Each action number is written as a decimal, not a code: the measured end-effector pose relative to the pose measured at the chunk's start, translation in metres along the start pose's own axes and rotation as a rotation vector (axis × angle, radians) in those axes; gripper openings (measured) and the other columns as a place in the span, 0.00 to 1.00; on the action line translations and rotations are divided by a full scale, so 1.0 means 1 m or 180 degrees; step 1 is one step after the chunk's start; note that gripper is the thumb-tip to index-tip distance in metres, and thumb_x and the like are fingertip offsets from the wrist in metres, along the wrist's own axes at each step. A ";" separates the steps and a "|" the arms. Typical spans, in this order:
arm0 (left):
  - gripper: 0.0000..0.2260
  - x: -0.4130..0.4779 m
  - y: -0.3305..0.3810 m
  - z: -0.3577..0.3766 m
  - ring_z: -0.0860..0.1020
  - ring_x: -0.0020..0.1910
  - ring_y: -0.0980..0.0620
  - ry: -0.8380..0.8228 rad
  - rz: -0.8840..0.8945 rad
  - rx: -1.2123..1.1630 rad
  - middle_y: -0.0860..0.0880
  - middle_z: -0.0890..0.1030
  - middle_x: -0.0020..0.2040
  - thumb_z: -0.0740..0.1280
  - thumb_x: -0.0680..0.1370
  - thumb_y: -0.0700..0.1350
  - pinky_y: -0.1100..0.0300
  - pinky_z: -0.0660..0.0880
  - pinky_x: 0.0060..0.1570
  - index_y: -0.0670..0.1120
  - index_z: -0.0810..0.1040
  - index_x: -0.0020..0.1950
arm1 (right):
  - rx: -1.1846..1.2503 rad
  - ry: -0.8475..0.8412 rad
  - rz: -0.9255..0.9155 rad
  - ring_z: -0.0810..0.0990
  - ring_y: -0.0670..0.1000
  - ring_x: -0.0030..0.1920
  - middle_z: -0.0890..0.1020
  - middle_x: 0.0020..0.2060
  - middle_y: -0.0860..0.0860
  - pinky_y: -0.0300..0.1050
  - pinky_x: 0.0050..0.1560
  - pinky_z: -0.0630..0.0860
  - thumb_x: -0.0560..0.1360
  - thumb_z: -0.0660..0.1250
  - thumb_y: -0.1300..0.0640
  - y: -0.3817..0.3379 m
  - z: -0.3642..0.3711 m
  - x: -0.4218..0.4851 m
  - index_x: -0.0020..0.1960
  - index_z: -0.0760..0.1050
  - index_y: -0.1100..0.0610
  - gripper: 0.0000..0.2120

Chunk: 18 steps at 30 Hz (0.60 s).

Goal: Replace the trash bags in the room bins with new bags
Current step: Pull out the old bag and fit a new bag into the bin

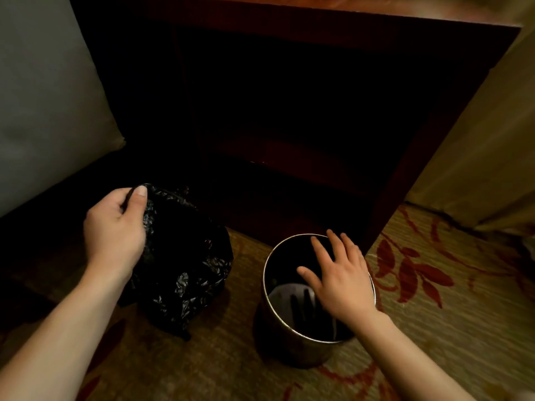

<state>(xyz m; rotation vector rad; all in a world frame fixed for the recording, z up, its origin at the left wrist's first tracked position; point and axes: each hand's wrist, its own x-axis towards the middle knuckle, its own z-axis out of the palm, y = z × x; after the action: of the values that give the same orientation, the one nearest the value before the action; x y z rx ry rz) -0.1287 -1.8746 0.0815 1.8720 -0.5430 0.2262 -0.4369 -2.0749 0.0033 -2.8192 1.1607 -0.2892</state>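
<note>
Head view, looking down at a patterned carpet (434, 314) in front of a dark wooden desk (318, 39). At about 8 o'clock from the centre of the view, the left hand (115, 227) grips the gathered top edge of a crumpled black trash bag (185, 264): thumb and fingers are pinched together on the plastic, the thumbnail facing upward. The bag hangs below and to the right of the hand, its lower end reaching the carpet near 7 o'clock; whether it contains anything cannot be told. At about 5 o'clock stands a round metal bin (292, 342) with a bright rim, upright on the carpet and well apart from the bag, with no liner inside; its pale bottom carries the shadow of fingers. The right hand (338, 279) is spread over the bin's mouth, palm down, fingers apart and extended toward 11 o'clock, clamped on nothing; whether the palm touches the rim at the right side cannot be told. A pale cushion (49, 96) fills the 10 o'clock region, and a beige curtain (492, 140) hangs at 3 o'clock, its hem meeting the carpet
</note>
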 end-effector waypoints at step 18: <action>0.22 -0.027 0.028 0.026 0.81 0.55 0.51 -0.0595 0.0105 -0.0067 0.53 0.84 0.53 0.60 0.78 0.62 0.50 0.77 0.55 0.49 0.82 0.61 | -0.0305 -0.0692 -0.0008 0.33 0.66 0.78 0.37 0.80 0.57 0.68 0.74 0.32 0.68 0.32 0.18 0.004 0.034 0.016 0.78 0.37 0.35 0.43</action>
<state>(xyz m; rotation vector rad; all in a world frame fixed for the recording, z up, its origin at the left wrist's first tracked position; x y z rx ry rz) -0.1680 -1.8993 0.0844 1.8755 -0.7014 0.0669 -0.4218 -2.0894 -0.0283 -2.8437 1.1520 0.0740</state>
